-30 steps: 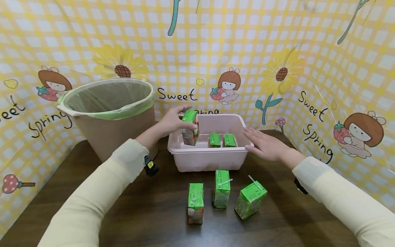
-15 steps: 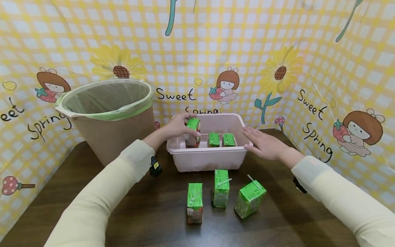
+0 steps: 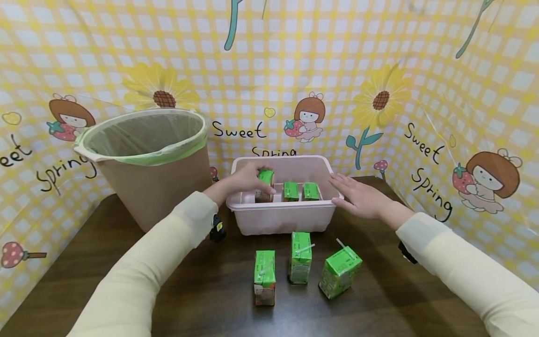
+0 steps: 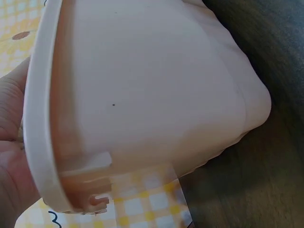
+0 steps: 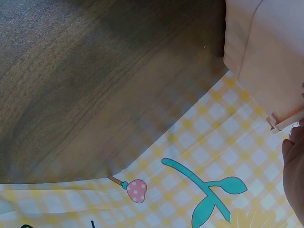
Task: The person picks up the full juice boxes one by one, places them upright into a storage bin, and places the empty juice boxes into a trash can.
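Observation:
My left hand (image 3: 245, 179) reaches over the left end of a pale pink plastic bin (image 3: 286, 218) and grips a green-topped juice box (image 3: 266, 177) upright inside it, thumb at the near side. Whether that box touches the bin's floor cannot be seen. Two more juice boxes (image 3: 291, 191) stand side by side in the bin, to its right. My right hand (image 3: 360, 198) rests against the bin's right rim with straight fingers. In the left wrist view the bin's outer wall (image 4: 152, 85) hides most of the left hand (image 4: 12, 156).
Three juice boxes stand on the dark wood table (image 3: 202, 290) in front of the bin: one at left (image 3: 265, 277), a middle box (image 3: 301, 262) and a turned right box (image 3: 340, 272); straws show on the latter two. A tall lined trash can (image 3: 164, 187) stands left.
My left hand has lowered the juice box from rim height down into the bin, slightly rightward. My right hand has stayed at the right rim.

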A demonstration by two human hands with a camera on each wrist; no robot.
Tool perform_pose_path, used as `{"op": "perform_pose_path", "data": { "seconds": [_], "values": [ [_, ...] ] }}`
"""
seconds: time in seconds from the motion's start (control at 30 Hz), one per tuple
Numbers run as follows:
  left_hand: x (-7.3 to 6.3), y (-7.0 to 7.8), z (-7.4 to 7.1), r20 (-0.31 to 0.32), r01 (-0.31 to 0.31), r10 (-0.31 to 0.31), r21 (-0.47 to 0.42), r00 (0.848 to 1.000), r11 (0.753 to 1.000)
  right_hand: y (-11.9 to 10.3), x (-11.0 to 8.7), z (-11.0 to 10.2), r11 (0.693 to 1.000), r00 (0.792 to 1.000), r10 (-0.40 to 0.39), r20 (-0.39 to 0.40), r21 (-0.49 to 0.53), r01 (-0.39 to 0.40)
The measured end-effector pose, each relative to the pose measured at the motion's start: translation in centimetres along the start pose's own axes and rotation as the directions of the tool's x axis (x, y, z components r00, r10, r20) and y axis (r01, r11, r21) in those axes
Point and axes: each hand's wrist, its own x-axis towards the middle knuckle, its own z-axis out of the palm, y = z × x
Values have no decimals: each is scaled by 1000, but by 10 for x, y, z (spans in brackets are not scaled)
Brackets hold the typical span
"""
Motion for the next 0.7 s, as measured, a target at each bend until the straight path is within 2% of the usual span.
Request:
{"op": "perform_pose_path", "data": {
  "seconds": [0.2,0.37,0.7],
  "values": [
    [2,-4,4,58,39,-41,32,997,999,2,1,1,1000,1000,3,12,-7,-3],
    [3,-4,7,70,50,-55,85,996,995,2,1,2,1000,1000,8,9,-3,-8],
    [3,-6,10,74,82,-86,55,994,995,0,1,1,1000,1000,12,10,-11,-12]
  ]
}}
